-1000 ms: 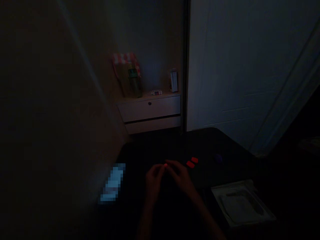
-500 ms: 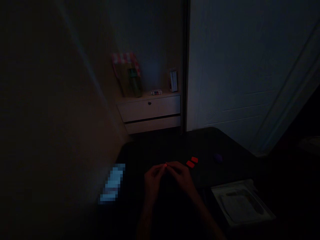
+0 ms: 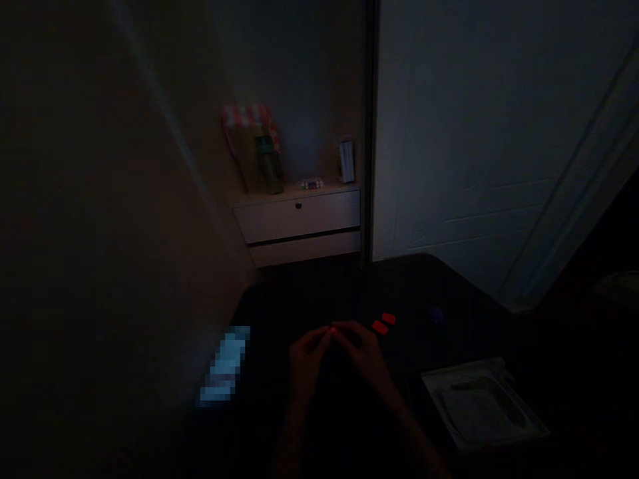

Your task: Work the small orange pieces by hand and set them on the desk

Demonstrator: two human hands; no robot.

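Over the dark table (image 3: pixel 309 299) my left hand (image 3: pixel 305 356) and my right hand (image 3: pixel 363 349) meet at the fingertips. Both are closed in a pinch around a small bright red piece (image 3: pixel 333 330), mostly covered by the fingers; its kind is too small and dark to make out. Just right of my right hand lie two flat red pieces, a nearer one (image 3: pixel 380 327) and a farther one (image 3: pixel 389 319), close together on the tabletop. Farther right sits a small purple lump (image 3: pixel 436 315).
A pixelated bright rectangle (image 3: pixel 227 366) is at the table's left side. Below the right edge is a pale flat package (image 3: pixel 484 402). Behind stands a drawer unit (image 3: pixel 304 219) bearing a green bottle (image 3: pixel 269 166), a checked cloth (image 3: pixel 244 115) and upright books (image 3: pixel 346 161). The room is very dark.
My fingertips have shifted very slightly around the small red piece. The two flat red pieces and the purple lump stay where they were.
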